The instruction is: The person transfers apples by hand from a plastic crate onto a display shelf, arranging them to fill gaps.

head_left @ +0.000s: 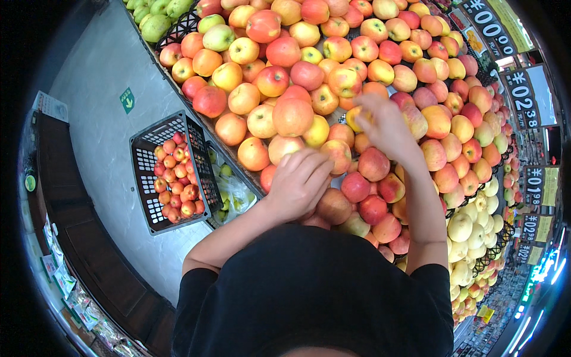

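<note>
Red and yellow apples (292,117) lie heaped on a sloping display before me. My left hand (301,180) rests palm down on the near part of the heap, its fingers pointing up and right. A pale red apple (283,147) shows just beyond its knuckles, and another apple (337,156) sits beside its fingertips. What lies under the palm is hidden. Further up and to the right, my right hand (388,129) is blurred, its fingers bent down by a yellow apple (353,119). Whether it grips that apple is unclear.
On the floor at left stands a black plastic crate (147,178) holding small red apples. A clear plastic bag (236,192) with green fruit lies beside it. Pale yellow pears (464,227) fill the right side, below price signs (522,98). Green fruit (156,26) lies at top left.
</note>
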`<move>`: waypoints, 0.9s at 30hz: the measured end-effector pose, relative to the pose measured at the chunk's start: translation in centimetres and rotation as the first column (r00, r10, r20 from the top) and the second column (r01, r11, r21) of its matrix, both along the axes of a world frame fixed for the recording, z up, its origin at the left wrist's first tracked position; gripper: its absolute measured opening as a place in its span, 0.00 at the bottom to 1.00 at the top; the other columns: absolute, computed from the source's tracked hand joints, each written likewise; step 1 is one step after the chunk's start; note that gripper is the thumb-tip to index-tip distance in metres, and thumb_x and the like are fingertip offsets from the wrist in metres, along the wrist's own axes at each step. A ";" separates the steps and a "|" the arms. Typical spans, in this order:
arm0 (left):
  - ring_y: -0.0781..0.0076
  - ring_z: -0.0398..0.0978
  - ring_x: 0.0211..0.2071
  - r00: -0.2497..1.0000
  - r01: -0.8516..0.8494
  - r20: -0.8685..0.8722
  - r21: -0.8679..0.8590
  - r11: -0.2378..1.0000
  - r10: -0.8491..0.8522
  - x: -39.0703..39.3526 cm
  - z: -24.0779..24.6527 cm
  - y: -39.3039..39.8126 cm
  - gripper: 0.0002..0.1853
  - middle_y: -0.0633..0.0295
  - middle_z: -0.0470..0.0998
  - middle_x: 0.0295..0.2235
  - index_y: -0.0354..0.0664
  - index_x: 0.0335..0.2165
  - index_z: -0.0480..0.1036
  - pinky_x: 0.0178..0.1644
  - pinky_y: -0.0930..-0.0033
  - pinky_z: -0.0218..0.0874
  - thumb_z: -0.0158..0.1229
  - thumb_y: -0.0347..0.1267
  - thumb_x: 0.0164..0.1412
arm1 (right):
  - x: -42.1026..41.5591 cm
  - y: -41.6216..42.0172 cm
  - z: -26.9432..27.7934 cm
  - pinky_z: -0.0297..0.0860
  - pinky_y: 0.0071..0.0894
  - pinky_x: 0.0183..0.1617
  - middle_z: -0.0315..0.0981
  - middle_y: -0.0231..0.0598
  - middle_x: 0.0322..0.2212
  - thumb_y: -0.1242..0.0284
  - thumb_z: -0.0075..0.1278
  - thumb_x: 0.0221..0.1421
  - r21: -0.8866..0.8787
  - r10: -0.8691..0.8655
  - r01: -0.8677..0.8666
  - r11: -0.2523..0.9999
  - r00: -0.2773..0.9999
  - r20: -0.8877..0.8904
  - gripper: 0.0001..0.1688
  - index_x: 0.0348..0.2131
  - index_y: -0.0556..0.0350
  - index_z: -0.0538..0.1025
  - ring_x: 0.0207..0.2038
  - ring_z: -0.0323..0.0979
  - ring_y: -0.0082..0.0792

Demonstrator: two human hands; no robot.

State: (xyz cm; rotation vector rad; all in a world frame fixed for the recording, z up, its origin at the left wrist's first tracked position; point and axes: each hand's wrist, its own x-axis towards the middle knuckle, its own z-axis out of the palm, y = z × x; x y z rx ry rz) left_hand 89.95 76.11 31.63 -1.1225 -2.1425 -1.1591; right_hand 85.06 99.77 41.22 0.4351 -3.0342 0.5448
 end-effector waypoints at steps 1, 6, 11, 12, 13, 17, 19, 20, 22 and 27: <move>0.55 0.74 0.47 0.999 -0.009 -0.032 -0.027 1.000 0.008 -0.5 0.3 0.6 0.23 0.55 0.76 0.47 0.38 0.46 0.76 0.48 0.58 0.65 0.68 0.31 0.49 | -1.2 0.4 -0.1 0.70 0.46 0.52 0.69 0.47 0.48 0.78 0.59 0.49 0.026 -0.010 0.015 1.000 0.981 -0.196 0.29 0.52 0.57 0.72 0.53 0.69 0.48; 0.53 0.67 0.57 0.992 -0.126 -0.009 -0.285 0.950 0.129 -1.0 0.5 3.3 0.37 0.54 0.74 0.52 0.40 0.54 0.71 0.56 0.50 0.56 0.70 0.41 0.46 | -5.8 -0.5 -1.4 0.72 0.51 0.52 0.68 0.43 0.52 0.80 0.60 0.43 0.210 0.074 -0.009 0.978 0.950 -0.303 0.35 0.54 0.51 0.71 0.54 0.68 0.54; 0.53 0.68 0.57 0.988 -0.152 -0.055 -0.276 0.949 0.142 -1.2 -0.2 3.7 0.38 0.54 0.75 0.51 0.39 0.53 0.71 0.57 0.51 0.55 0.71 0.43 0.44 | -5.9 -0.1 -0.7 0.69 0.48 0.57 0.70 0.46 0.53 0.63 0.62 0.50 0.170 -0.113 0.122 0.978 0.992 -0.058 0.38 0.58 0.52 0.68 0.54 0.70 0.53; 0.54 0.69 0.56 0.991 -0.133 -0.036 -0.247 0.960 0.128 -1.3 -0.3 3.7 0.38 0.54 0.75 0.50 0.39 0.52 0.71 0.57 0.51 0.55 0.71 0.44 0.44 | -5.3 0.3 -0.2 0.68 0.47 0.57 0.71 0.47 0.52 0.60 0.59 0.53 0.148 -0.138 0.132 0.980 0.990 0.031 0.36 0.58 0.54 0.68 0.53 0.71 0.52; 0.55 0.69 0.56 0.994 -0.113 -0.016 -0.216 0.970 0.113 -1.4 -0.4 3.6 0.37 0.55 0.76 0.49 0.38 0.51 0.71 0.56 0.51 0.55 0.71 0.44 0.44 | -4.5 0.9 0.4 0.68 0.45 0.57 0.72 0.49 0.51 0.57 0.56 0.56 0.128 -0.161 0.145 0.981 0.979 0.121 0.35 0.57 0.55 0.69 0.53 0.71 0.51; 0.57 0.71 0.53 0.996 -0.075 0.025 -0.168 0.983 0.081 -1.5 -0.6 3.6 0.35 0.55 0.77 0.46 0.37 0.48 0.72 0.56 0.53 0.56 0.71 0.44 0.43 | -1.7 3.1 1.9 0.68 0.50 0.52 0.75 0.51 0.48 0.48 0.47 0.62 -0.032 0.022 -0.007 0.999 0.856 0.516 0.35 0.53 0.60 0.72 0.49 0.74 0.49; 0.57 0.71 0.53 0.997 -0.071 0.013 -0.191 0.979 0.075 -1.5 -0.4 3.7 0.35 0.55 0.77 0.47 0.37 0.48 0.72 0.55 0.52 0.56 0.71 0.44 0.44 | -0.6 2.8 2.0 0.66 0.50 0.55 0.74 0.51 0.47 0.50 0.45 0.63 0.076 0.015 -0.054 0.996 0.896 0.443 0.33 0.52 0.60 0.73 0.50 0.72 0.50; 0.57 0.71 0.53 0.997 -0.071 0.007 -0.203 0.977 0.074 -1.5 -0.3 3.7 0.35 0.55 0.77 0.47 0.37 0.48 0.72 0.55 0.52 0.56 0.71 0.44 0.44 | -0.2 4.0 0.6 0.65 0.50 0.55 0.74 0.50 0.46 0.51 0.45 0.63 0.101 0.070 -0.110 0.989 0.939 0.336 0.33 0.52 0.61 0.73 0.50 0.71 0.50; 0.57 0.71 0.52 0.998 -0.056 -0.004 -0.214 0.975 0.056 -1.6 -0.2 3.6 0.35 0.55 0.77 0.46 0.38 0.48 0.73 0.54 0.52 0.57 0.71 0.44 0.44 | 0.0 4.1 0.3 0.65 0.50 0.55 0.73 0.50 0.44 0.53 0.47 0.62 0.137 0.120 -0.154 0.978 0.966 0.229 0.31 0.51 0.61 0.72 0.48 0.70 0.51; 0.57 0.72 0.51 0.999 -0.042 0.008 -0.210 0.977 0.045 -1.7 -0.3 3.2 0.36 0.55 0.76 0.44 0.39 0.49 0.73 0.53 0.53 0.58 0.71 0.46 0.43 | 1.3 2.8 1.5 0.65 0.50 0.54 0.72 0.52 0.40 0.58 0.57 0.53 0.173 0.131 -0.176 0.969 0.961 0.243 0.31 0.49 0.61 0.72 0.47 0.69 0.54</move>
